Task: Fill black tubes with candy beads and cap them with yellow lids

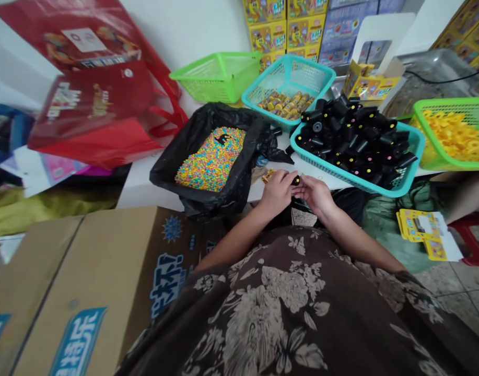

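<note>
In front of my body, over the table's front edge, my two hands meet. My left hand (277, 192) is closed round a small black plastic cylinder (296, 180) that has a yellow dot on its end. The fingertips of my right hand (316, 196) are pinched together right beside that end; whatever they hold is too small to make out. A blue-green basket (351, 181) heaped with similar black cylinders (352, 141) stands just beyond my right hand. To the left, a container lined with a black plastic bag (166, 162) holds many tiny coloured candy-like beads (211, 159).
Behind are an empty green basket (208, 86) and a blue-green basket (263, 78) of small yellow-wrapped pieces. A green basket (451, 166) of yellow parts stands right. Red bags (98, 115) and a large cardboard box (106, 250) flank the left. Someone's limb (468, 196) shows at right.
</note>
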`<move>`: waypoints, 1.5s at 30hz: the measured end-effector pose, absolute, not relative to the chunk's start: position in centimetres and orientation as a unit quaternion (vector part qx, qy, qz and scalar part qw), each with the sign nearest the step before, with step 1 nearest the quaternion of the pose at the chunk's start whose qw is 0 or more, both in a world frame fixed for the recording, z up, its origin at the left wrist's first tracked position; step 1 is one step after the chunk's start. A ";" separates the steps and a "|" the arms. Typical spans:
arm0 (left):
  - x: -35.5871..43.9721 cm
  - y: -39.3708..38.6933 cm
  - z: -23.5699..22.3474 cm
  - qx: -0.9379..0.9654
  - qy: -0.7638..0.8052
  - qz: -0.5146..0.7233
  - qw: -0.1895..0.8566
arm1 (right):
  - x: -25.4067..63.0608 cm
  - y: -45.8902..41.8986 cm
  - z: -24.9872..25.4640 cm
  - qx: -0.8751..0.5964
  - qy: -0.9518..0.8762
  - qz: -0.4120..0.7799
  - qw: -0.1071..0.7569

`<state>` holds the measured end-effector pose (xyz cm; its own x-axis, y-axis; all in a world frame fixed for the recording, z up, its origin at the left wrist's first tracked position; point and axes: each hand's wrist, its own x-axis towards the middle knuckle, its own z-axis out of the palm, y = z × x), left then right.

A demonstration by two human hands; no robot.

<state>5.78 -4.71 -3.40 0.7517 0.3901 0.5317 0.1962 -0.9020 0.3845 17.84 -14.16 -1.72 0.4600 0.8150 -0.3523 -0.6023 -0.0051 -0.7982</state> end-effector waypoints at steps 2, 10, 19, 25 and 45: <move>6.0 -3.9 -2.9 0.943 0.183 0.254 0.116 | 17.7 -12.6 -1.6 -0.484 -0.055 0.539 0.687; 5.8 -0.8 -1.9 0.916 0.243 0.266 0.175 | 18.1 -9.4 -0.5 -0.466 -0.022 0.578 0.670; 4.4 -1.3 -3.0 0.745 0.287 0.472 0.375 | 18.6 -9.0 1.6 -0.464 -0.093 0.601 0.644; 1.5 -0.7 -1.4 0.694 0.281 0.552 0.367 | 17.1 -5.0 4.3 -0.464 -0.235 0.569 0.637; -6.8 6.5 4.0 0.837 0.451 0.308 0.038 | 6.7 4.8 4.6 -0.489 -0.255 0.672 0.494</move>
